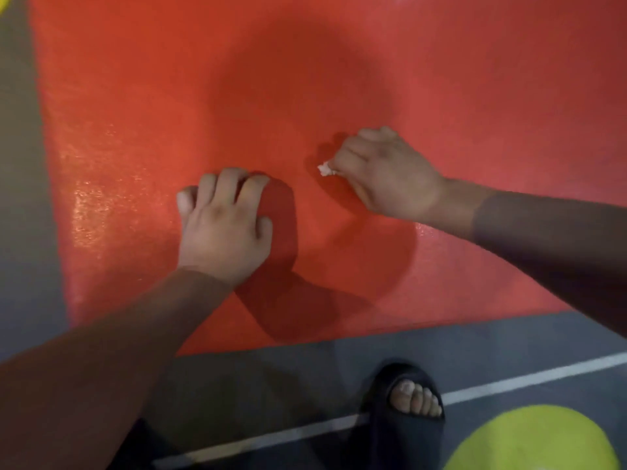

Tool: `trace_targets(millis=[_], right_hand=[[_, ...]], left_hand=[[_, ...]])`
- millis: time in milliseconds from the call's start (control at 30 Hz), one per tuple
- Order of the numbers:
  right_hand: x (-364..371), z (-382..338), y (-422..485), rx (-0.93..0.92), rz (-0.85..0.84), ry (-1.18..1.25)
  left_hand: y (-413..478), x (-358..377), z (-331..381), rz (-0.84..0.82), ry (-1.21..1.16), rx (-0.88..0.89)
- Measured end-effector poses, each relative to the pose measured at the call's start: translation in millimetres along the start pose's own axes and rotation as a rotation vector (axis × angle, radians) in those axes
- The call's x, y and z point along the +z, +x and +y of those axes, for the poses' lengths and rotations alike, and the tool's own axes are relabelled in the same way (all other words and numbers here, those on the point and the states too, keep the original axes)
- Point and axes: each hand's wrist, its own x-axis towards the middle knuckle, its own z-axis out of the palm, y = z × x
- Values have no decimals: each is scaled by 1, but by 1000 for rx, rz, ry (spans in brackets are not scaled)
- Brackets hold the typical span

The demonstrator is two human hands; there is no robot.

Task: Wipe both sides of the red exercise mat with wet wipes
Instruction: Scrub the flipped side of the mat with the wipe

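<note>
Mat (475, 96): red, lies flat on the grey floor (509, 344) and fills most of the view; its near edge runs just ahead of my foot (415, 400), its left edge runs up the left side. A glossy sheen shows on the mat near that left edge. Left hand (224, 225): mine, palm down on the mat near its middle, fingers spread and arched with the tips pressing the surface; it holds nothing. Right hand (383, 174): mine, on the mat to the right of the left hand and a little farther out, apart from it; the fingers are curled in tight round a wipe (325, 169). Wipe: white, bunched, nearly all of it hidden inside my right fist, with only a small crumpled tip poking out on the thumb side, at the mat's surface. Foot: toes bare in a dark slide (400, 432), on the floor just short of the mat's near edge. White line (543, 374): painted on the floor, crossing on a slant under the slide. Yellow-green round shape (529, 442): at the lower right corner on the floor, cut off by the frame; I cannot tell what it is.
</note>
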Motion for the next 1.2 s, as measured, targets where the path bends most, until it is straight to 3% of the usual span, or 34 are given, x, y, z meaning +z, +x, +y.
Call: trace_targets(millis=[133, 267, 400, 500, 600, 733, 867, 1200], right_hand=[[3, -18, -51, 157, 13, 37], [7, -85, -104, 270, -23, 74], [-13, -164, -125, 342, -194, 213], [-54, -197, -104, 663, -175, 365], [-118, -211, -76, 946, -147, 585], [-223, -219, -65, 1003, -60, 776], [-350, -221, -82, 997, -90, 874], [-687, -227, -135, 1171, -47, 723]], left_hand=[[-11, -14, -1, -110, 48, 29], [-38, -43, 9, -252, 88, 26], [-72, -93, 26, -389, 127, 15], [-94, -140, 40, -517, 154, -18], [-108, -200, 57, -569, 151, -76], [-112, -299, 82, -587, 95, -138], [-108, -415, 119, -597, 75, -149], [-96, -673, 214, -487, -228, -113]])
